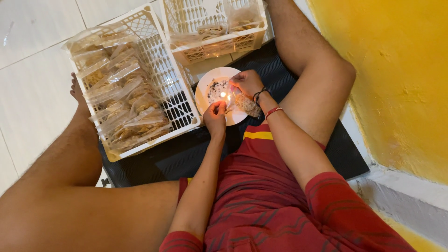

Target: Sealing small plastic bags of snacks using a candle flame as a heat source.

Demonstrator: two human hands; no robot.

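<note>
Far crate [212, 28] cut off by top edge

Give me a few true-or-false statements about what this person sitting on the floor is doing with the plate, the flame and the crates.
1. A small flame burns over the white plate. True.
2. Both hands hold the clear bag: left hand, right hand, bag. True.
3. The nearer white crate holds nothing. False: it is packed with clear bags of snacks.
4. The wall on the right is blue. False: it is yellow.
5. The person sits on a dark mat. True.
6. The right wrist is bare. False: it wears a red band and a dark one.
</note>
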